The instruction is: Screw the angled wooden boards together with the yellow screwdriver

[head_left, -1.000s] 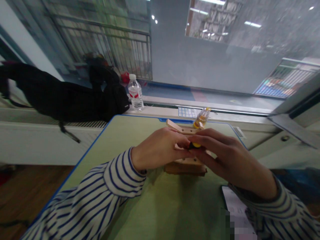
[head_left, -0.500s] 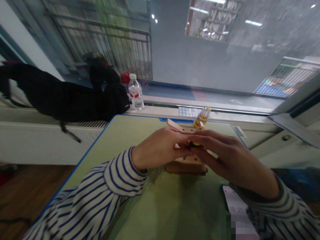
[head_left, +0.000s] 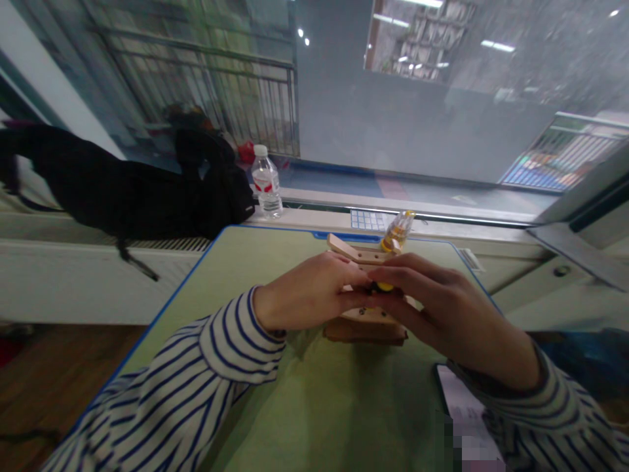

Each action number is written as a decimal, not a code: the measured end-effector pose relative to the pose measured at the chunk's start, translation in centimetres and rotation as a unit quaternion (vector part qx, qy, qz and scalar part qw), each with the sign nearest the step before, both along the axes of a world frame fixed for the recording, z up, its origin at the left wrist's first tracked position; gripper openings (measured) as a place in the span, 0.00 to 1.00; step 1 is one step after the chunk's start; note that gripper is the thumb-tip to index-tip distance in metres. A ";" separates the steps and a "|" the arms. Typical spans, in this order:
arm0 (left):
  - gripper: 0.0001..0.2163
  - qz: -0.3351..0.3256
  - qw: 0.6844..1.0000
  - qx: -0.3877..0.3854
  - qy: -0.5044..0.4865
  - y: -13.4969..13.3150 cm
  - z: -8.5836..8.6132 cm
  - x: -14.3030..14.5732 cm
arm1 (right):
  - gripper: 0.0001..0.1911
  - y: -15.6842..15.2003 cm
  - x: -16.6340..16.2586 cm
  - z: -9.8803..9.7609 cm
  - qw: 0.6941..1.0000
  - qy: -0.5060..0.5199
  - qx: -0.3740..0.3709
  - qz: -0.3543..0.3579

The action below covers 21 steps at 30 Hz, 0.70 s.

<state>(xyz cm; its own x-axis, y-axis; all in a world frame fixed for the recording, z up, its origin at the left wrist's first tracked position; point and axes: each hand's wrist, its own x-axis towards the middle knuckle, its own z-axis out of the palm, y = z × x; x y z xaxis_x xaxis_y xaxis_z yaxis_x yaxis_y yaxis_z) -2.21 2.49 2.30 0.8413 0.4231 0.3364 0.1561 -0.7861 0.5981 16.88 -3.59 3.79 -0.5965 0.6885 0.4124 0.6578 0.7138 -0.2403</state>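
Here's the right hand (head_left: 455,308), fingers clamped round a small black-and-yellow rounded handle (head_left: 385,286)! The left hand (head_left: 307,292) meets it at the dark end, fingertips bunched; whether they pinch anything, can't tell. Right beneath both hands, the pale wooden piece with round holes (head_left: 374,317), on the pale-green, blue-edged tabletop (head_left: 314,406). Beyond, a clear-and-yellow bottle (head_left: 399,231); farther left, a white-capped clear plastic bottle (head_left: 268,187).

Premises: indoor room, possibly a classroom, as indicated by blue-edged desk (head_left: 295,406) at a windowsill (head_left: 307,216), panel radiator (head_left: 73,282) and large window (head_left: 334,111).
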 end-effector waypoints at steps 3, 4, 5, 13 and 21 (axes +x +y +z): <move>0.11 0.001 1.000 0.005 0.007 0.0 -0.1 -0.1 | 0.14 0.0 0.1 -0.1 1.000 0.003 -0.001 -0.001; 0.11 0.006 1.000 0.008 0.013 0.0 -0.1 -0.1 | 0.14 0.0 0.1 -0.1 1.000 0.005 0.000 0.000; 0.12 0.014 1.000 0.011 0.019 0.0 -0.1 -0.1 | 0.14 0.0 0.1 -0.1 1.000 0.007 0.000 0.002; 0.12 0.034 0.999 0.002 -0.002 -0.2 0.1 -0.1 | 0.15 0.0 -0.1 -0.1 1.000 0.006 0.017 0.001; 0.10 0.033 0.999 0.014 -0.006 0.1 -0.1 -0.2 | 0.22 -0.2 -0.4 0.0 1.000 0.016 0.015 0.002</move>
